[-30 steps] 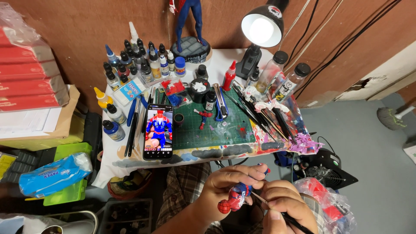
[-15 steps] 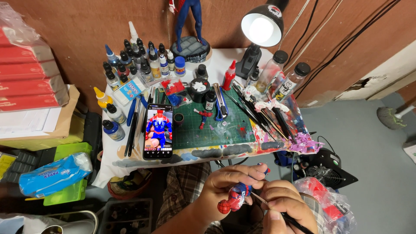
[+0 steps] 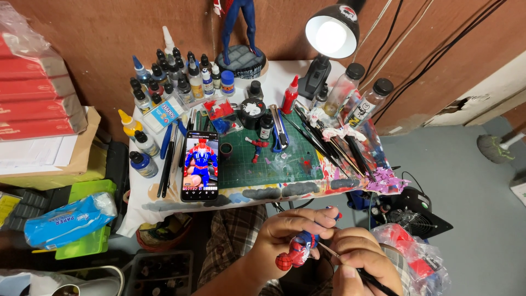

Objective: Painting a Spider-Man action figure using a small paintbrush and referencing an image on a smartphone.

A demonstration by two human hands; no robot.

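I am watching the left hand (image 3: 293, 230) gripping a small red and blue figurine (image 3: 298, 251) just below the near edge of the green cutting mat (image 3: 274, 164), fingers closed around its body. Its long axis is running from the red head at lower left up toward the fingers at upper right. The right hand (image 3: 359, 263) is sitting just right of it, fingers pinched shut on a thin paintbrush (image 3: 350, 266) whose tip is pointing left at the figurine's torso (this hand is the nearer 1 to the painted spot). Left of the mat a phone (image 3: 200, 165) is showing a red and blue character. Behind the mat, dropper bottles (image 3: 175, 77) with coloured labels are clustering. Far left of the mat, a blue wrapped packet (image 3: 68, 219) is lying on a green box, with red boxes (image 3: 35, 98) stacking above.
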